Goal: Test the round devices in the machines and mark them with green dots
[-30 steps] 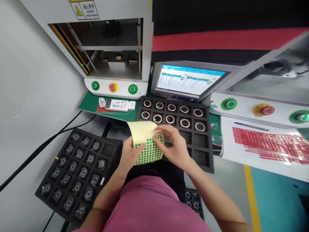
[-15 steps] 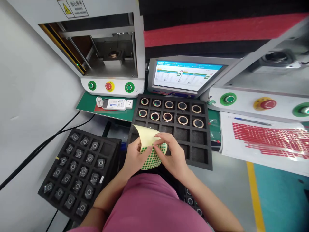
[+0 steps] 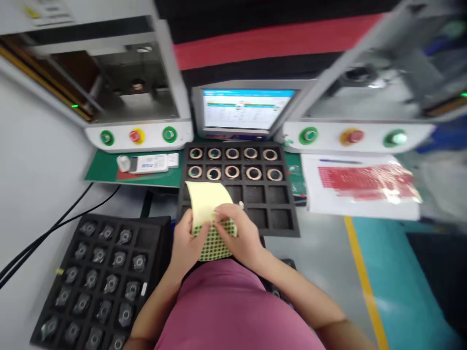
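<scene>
A pale yellow sticker sheet [image 3: 208,197] with rows of small green dots is held in front of my body, its upper part bare and curling. My left hand [image 3: 188,243] is closed on its left edge, thumb on the front. My right hand [image 3: 239,233] has thumb and fingertips pinched together over the dotted area, at the sheet's right side; whether a loose dot is between them is too small to see. Behind the sheet lies a black foam tray [image 3: 279,195] with two rows of round, gold-rimmed parts [image 3: 253,173]; several at the left carry a green dot.
Another black foam tray [image 3: 140,238] with wrapped parts stands lower left, near black cables [image 3: 54,228]. Behind are a monitor [image 3: 248,112] and presses with button panels [image 3: 138,137]. A white device [image 3: 149,164] lies at left; papers with red stickers [image 3: 361,182] and a pen are right.
The whole view has shifted and turned toward the right, with some blur. Both hands still hold the sticker sheet, and more of its dotted part shows.
</scene>
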Demonstrator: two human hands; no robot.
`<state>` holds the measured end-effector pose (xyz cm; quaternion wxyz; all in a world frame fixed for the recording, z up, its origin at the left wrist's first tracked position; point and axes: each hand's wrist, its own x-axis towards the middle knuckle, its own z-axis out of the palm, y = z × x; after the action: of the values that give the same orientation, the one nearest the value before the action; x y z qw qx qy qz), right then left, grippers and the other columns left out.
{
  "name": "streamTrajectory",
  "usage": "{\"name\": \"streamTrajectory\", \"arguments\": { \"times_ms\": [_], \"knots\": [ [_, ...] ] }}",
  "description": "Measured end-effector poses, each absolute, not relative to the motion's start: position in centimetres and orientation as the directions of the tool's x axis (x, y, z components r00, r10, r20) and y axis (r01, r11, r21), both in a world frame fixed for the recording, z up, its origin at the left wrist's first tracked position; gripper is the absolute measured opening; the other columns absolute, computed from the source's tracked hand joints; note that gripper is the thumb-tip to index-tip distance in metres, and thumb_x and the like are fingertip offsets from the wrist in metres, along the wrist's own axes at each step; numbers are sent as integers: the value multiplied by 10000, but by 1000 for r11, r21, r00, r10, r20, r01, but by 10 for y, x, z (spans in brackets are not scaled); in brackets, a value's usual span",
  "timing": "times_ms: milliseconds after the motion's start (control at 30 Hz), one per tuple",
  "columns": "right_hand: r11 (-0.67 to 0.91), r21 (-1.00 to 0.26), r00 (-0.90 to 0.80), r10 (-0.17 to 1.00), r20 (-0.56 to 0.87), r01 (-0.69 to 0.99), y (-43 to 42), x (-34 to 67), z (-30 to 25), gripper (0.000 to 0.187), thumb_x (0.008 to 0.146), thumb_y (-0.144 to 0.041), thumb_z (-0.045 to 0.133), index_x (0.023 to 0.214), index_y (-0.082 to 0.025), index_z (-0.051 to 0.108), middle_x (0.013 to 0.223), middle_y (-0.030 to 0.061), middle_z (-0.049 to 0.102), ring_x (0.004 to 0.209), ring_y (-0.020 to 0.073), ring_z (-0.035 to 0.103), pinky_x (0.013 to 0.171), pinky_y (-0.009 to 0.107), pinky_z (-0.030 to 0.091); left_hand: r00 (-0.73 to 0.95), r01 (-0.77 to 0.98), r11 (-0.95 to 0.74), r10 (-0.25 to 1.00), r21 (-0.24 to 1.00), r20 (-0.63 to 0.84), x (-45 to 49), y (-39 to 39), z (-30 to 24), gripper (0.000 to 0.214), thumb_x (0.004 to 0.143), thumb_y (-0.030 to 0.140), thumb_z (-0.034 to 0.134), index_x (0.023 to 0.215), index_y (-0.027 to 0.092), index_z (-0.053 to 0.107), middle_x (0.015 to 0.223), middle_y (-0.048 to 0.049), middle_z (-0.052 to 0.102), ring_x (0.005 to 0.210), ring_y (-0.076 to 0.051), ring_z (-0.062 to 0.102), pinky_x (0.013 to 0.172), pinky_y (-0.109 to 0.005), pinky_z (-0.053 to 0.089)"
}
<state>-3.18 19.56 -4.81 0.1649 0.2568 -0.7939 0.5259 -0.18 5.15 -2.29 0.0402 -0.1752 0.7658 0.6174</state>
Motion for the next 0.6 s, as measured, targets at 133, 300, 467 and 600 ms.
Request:
{"name": "streamTrajectory", "arguments": {
  "times_ms": [133, 300, 467, 600],
  "knots": [
    [416, -673, -789, -256, 558, -611, 191, -30, -61, 234, 970, -140, 445, 1180, -157, 547, 1087, 107, 652, 1067, 161, 614, 892, 281, 544, -904, -370, 202, -301, 907, -302, -1, 47, -33, 350, 741, 354, 764, 1021, 160, 688, 905, -39, 743, 751, -169, 676, 633, -204, 528],
    [587, -587, -828, -444, 342, -557, 203, -22, -72, 312, 1027, -212, 393, 1286, -202, 566, 1297, 64, 604, 1170, 124, 568, 996, 240, 472, -866, -414, 248, -405, 876, -294, 2, 61, -42, 434, 774, 354, 775, 1176, 220, 682, 1017, -9, 735, 791, -116, 653, 659, -140, 525],
    [577, -645, -843, -493, 214, -501, 223, -15, -68, 318, 1021, -224, 434, 1296, -237, 593, 1359, 49, 565, 1129, 149, 593, 966, 257, 483, -905, -357, 353, -361, 865, -226, 4, 80, -43, 483, 757, 275, 807, 1220, 242, 674, 1102, -3, 720, 874, -97, 650, 783, -114, 514],
    [548, -685, -857, -457, 236, -480, 240, -14, -69, 315, 1024, -216, 422, 1258, -250, 630, 1350, 44, 570, 1084, 145, 603, 948, 266, 496, -917, -348, 365, -327, 864, -231, 1, 90, -45, 445, 776, 291, 794, 1203, 247, 678, 1098, -1, 726, 844, -98, 656, 747, -114, 523]
  ]
}}
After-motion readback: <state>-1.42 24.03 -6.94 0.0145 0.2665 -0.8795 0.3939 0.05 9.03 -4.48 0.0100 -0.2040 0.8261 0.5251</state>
